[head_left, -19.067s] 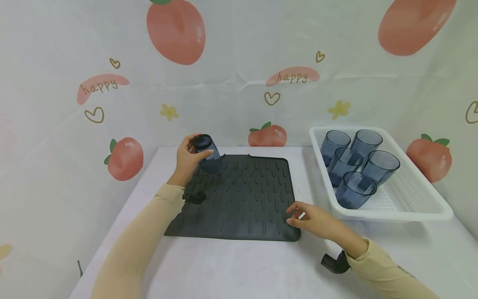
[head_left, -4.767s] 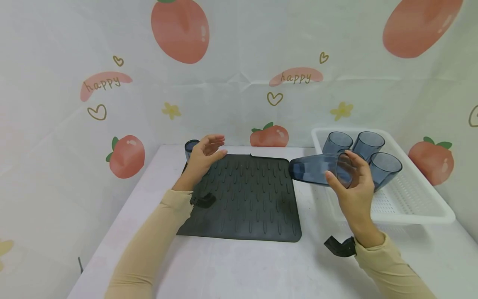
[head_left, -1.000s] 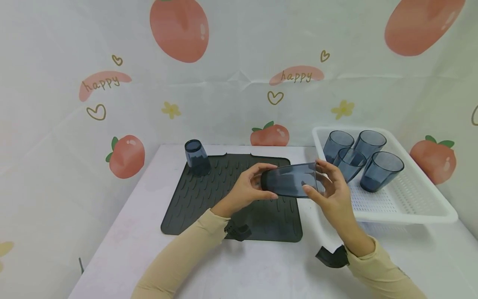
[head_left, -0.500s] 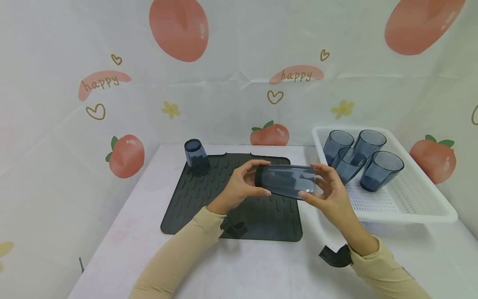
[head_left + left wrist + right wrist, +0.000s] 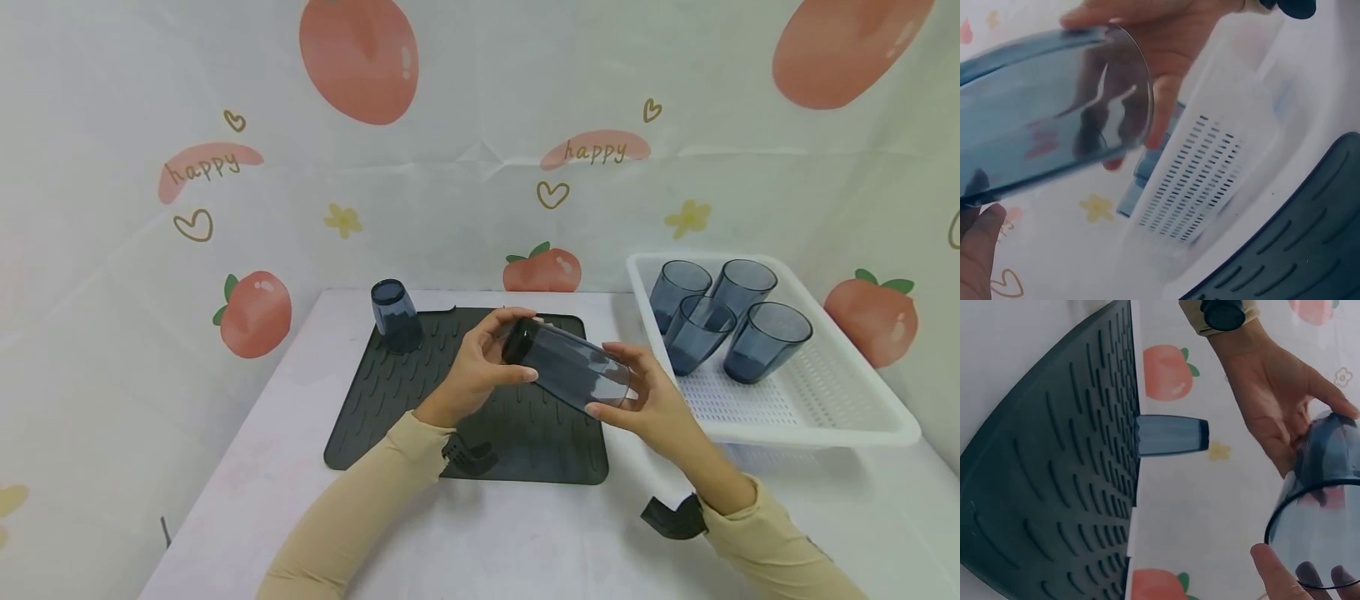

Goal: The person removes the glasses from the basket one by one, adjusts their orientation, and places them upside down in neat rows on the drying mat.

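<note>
A blue-tinted drinking glass (image 5: 573, 367) is held tilted above the dark mat, its thick base up to the left and its rim down to the right. My left hand (image 5: 480, 367) grips the base end between thumb and fingers. At the rim end, my right hand (image 5: 652, 400) pinches the glass, thumb below and fingers behind. Through the clear wall in the left wrist view the right fingers (image 5: 1161, 106) show at the rim. Another glass (image 5: 397, 317) stands upside down on the mat's back left corner, also visible in the right wrist view.
A black ridged drying mat (image 5: 390, 417) lies on the white table (image 5: 247, 492). To the right, a white perforated basket (image 5: 825, 435) holds several upright blue glasses (image 5: 767, 342). A fruit-patterned cloth (image 5: 465, 192) hangs close behind the table.
The glass in both hands has turned from nearly level to a slant, base end raised, rim end lowered. Earlier the right hand alone held it by the basket; the first glass now stands on the mat.
</note>
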